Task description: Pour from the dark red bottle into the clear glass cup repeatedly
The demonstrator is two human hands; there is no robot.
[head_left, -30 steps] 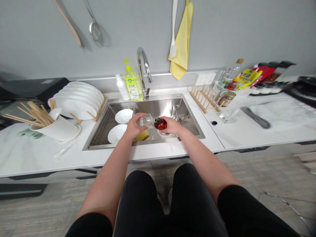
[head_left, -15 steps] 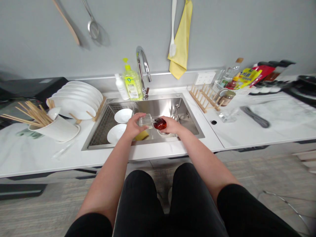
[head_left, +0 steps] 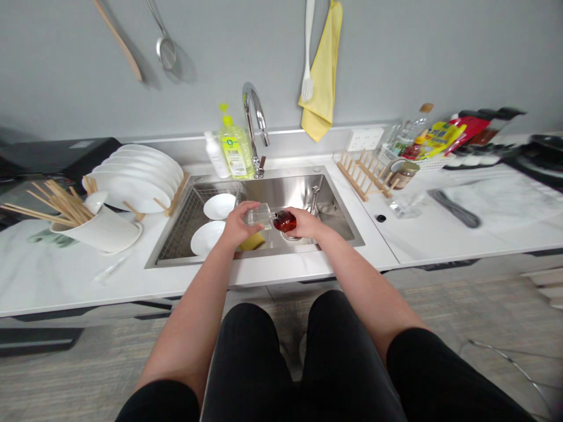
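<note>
Pairing: left hand, gripping clear container, opening apparently toward three o'clock; right hand, gripping red bottle, neck toward nine, likely to align mouths. Both above sink, perhaps against drips. Bowls, nine o'clock. Farther: tap, twelve o'clock.

The hands partly hide the red bottle — the top edge crops the wooden utensil.
</note>
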